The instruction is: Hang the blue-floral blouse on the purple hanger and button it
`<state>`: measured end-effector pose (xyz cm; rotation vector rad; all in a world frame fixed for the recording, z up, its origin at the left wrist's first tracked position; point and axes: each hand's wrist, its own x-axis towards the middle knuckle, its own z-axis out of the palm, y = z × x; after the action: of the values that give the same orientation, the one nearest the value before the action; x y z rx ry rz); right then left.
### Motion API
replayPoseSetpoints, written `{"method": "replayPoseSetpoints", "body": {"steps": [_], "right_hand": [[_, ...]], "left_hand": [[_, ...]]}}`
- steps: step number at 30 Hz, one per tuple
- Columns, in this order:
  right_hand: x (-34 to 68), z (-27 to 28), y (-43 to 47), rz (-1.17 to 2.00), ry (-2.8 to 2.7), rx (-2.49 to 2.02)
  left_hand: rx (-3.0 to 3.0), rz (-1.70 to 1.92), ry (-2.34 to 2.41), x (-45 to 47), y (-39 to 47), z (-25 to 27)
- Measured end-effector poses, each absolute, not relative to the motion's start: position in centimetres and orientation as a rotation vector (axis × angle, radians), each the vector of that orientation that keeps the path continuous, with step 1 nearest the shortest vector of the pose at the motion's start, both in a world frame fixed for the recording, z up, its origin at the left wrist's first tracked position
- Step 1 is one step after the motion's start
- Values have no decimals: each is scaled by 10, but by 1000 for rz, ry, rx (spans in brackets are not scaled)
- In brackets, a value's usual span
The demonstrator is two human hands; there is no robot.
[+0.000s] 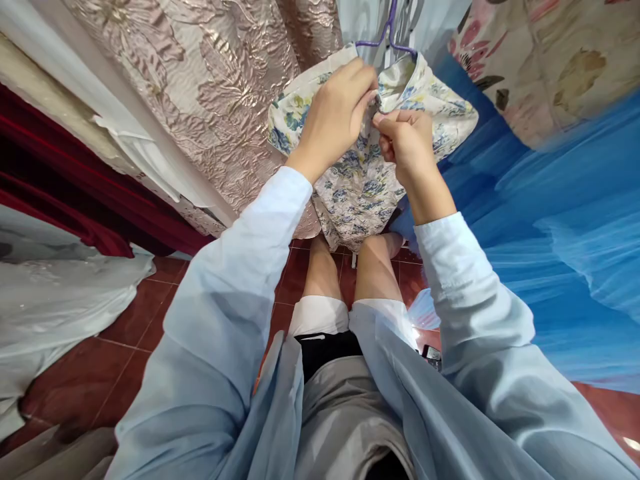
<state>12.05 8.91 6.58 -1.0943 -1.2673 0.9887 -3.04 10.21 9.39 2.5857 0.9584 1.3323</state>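
Currently both hands work at the neck of a floral garment [360,180] hung on a purple hanger [387,30]. Left hand [335,117] has its grip closed, pinching the fabric edge just below the hanger hook, fingers curled over the collar. Right hand [407,140] is closed too, thumb and forefinger nipping something small at the placket; likely a button or fastener, too small to tell. The two grips sit nearly touching, fingertip to fingertip.

Garment hangs down from the grips, hem falling toward the knees and the red tile floor [135,320]. Left of the grips: a pink embossed curtain [220,87]. Right of them: blue tulle [560,220]. Above right: a flowered cloth [540,60]. Far below left: white fabric [55,300]. Pale blue sleeves [235,293] cover both forearms.

Judgement on doing the step well: looks like fastening or undoing at the neckline. Keep the left pinch steady so the edge stays taut, let the right do the fine motion. Keep both grips close to the fastener, pull sideways not down, or the hanger may tip and the shoulders slip off. Thin cloth, likely slippery; a short firm pinch should beat a wide loose one.
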Motion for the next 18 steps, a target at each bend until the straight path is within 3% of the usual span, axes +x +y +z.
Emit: {"method": "replayPoseSetpoints", "body": {"steps": [11, 14, 18], "right_hand": [[124, 33, 125, 948, -1359, -983], [127, 33, 123, 947, -1345, -1011], [127, 7, 121, 996, -1311, -1050]], "left_hand": [[2430, 1538, 860, -27, 113, 84], [2216, 1677, 861, -18, 112, 77], [2387, 2054, 613, -7, 114, 77]]}}
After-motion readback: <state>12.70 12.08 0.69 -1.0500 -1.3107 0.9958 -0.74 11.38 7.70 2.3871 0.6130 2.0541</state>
